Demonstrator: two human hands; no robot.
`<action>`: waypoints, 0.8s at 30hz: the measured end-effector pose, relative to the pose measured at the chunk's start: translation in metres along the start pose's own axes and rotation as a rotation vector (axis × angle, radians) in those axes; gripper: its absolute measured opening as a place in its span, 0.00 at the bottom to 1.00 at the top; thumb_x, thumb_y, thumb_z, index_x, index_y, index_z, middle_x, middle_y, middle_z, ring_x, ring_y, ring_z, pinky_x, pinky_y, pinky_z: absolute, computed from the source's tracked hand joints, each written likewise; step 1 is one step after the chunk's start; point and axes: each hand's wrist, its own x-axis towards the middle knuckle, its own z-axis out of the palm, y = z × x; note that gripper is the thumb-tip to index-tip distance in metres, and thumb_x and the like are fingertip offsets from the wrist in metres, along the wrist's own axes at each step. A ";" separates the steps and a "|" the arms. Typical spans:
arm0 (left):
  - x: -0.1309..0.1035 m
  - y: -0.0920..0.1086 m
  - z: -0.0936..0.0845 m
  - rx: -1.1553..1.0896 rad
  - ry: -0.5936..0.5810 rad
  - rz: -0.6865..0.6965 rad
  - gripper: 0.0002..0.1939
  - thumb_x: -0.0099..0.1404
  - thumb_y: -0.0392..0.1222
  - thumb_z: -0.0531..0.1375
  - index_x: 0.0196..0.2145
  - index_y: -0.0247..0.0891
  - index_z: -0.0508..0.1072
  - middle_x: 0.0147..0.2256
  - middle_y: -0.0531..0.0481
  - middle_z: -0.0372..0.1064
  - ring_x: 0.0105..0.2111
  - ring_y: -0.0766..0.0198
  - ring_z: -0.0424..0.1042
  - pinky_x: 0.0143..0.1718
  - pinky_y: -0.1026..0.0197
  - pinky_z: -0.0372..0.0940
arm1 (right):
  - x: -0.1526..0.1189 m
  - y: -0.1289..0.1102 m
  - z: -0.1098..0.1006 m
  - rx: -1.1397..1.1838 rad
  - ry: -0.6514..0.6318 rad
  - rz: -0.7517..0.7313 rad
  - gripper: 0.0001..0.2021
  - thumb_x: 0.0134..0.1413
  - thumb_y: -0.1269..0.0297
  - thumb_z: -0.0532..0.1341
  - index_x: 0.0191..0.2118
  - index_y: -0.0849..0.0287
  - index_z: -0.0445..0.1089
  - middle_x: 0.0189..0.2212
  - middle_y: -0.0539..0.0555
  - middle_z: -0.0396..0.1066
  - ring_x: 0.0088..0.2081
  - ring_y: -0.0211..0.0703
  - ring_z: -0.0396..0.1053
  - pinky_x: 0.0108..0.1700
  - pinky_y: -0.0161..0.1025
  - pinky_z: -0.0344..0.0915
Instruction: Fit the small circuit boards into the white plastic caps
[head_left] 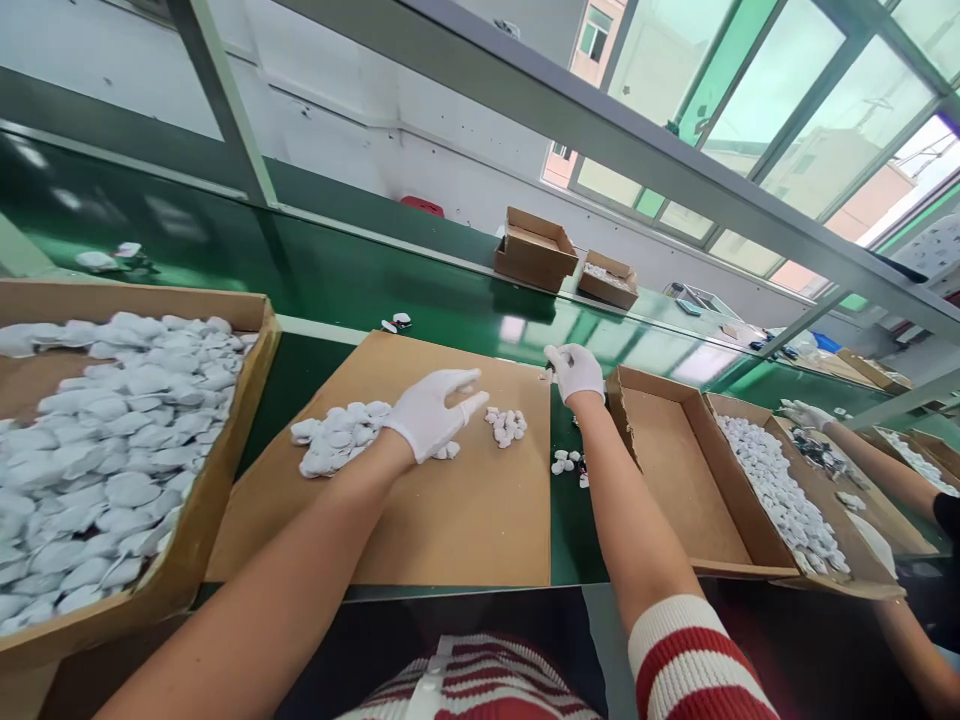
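My left hand (437, 408), in a white glove, hovers over a brown cardboard sheet (465, 520). Its thumb and fingers are apart with nothing seen between them. Beside its wrist lies a heap of white padded pieces (337, 436), and a smaller pile of little white pieces (507, 427) sits just right of its fingertips. Past the sheet's right edge, my gloved right hand (577, 372) pinches something small and dark at its fingertips, too small to name. Nearer me on the green table, several small white and dark pieces (568, 462) lie below that hand.
A large carton (259, 375) of white padded pieces stands at left. At right are a shallow cardboard box (686, 470) and another box of small white pieces (780, 490). A co-worker's gloved hand (806, 413) reaches in farther right. A metal beam (600, 120) crosses above.
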 end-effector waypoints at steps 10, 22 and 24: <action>0.015 -0.019 0.002 0.048 0.078 0.099 0.25 0.69 0.42 0.56 0.61 0.37 0.74 0.63 0.40 0.70 0.59 0.52 0.73 0.56 0.54 0.72 | -0.039 -0.003 0.012 0.285 -0.006 -0.091 0.14 0.68 0.57 0.60 0.48 0.56 0.82 0.44 0.57 0.80 0.49 0.49 0.74 0.57 0.45 0.66; 0.011 -0.008 0.019 0.888 -0.102 0.218 0.16 0.65 0.40 0.56 0.43 0.47 0.84 0.46 0.43 0.81 0.53 0.44 0.75 0.53 0.40 0.62 | -0.085 -0.014 0.019 1.119 -0.376 0.191 0.33 0.41 0.32 0.71 0.38 0.60 0.76 0.31 0.51 0.74 0.28 0.34 0.66 0.32 0.34 0.62; 0.006 -0.007 0.017 0.719 -0.001 0.306 0.16 0.62 0.39 0.58 0.42 0.47 0.84 0.51 0.46 0.80 0.57 0.46 0.73 0.56 0.44 0.63 | -0.085 -0.014 0.028 1.096 -0.330 0.183 0.33 0.43 0.29 0.69 0.36 0.60 0.75 0.29 0.50 0.72 0.27 0.34 0.64 0.30 0.34 0.60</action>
